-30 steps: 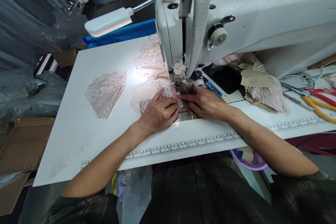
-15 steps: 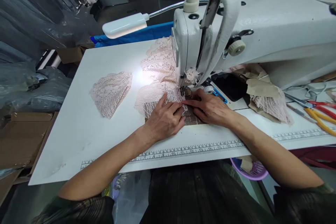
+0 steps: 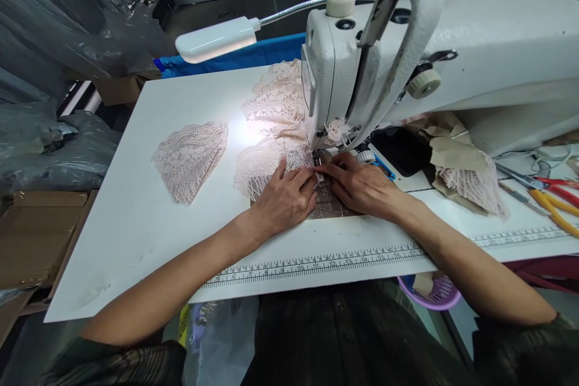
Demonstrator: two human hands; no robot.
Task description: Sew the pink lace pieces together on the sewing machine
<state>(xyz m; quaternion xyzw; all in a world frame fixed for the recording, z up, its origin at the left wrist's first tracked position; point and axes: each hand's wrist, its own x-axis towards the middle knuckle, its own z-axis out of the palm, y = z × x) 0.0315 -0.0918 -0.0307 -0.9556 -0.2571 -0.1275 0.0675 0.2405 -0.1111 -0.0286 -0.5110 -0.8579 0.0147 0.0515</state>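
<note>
The lace piece lies flat on the counter, just left of the presser foot. On my feed its long axis runs across the counter, left to right, and its right end points in under the foot. The left grip lies spread on it, palm down and fingers straight, pinning it down rather than closing on it. The right grip is also flat and unclenched. Its fingertips reach toward the foot and meet the left ones at the lace's edge, over a metal plate set in the counter. I cannot make out whether those fingertips pinch the edge.

The only writing I can read is the printed ruler along the counter's near edge, numbered from about 5 up to 17. I see no brand on the white sewing machine.

More lace is heaped behind the needle, lit by the gooseneck lamp. A separate lace cutting lies well to the left. Blue snips sit just beyond the right grip. Farther right are brown paper with lace and red- and yellow-handled scissors. A purple basket hangs below the counter's edge.
</note>
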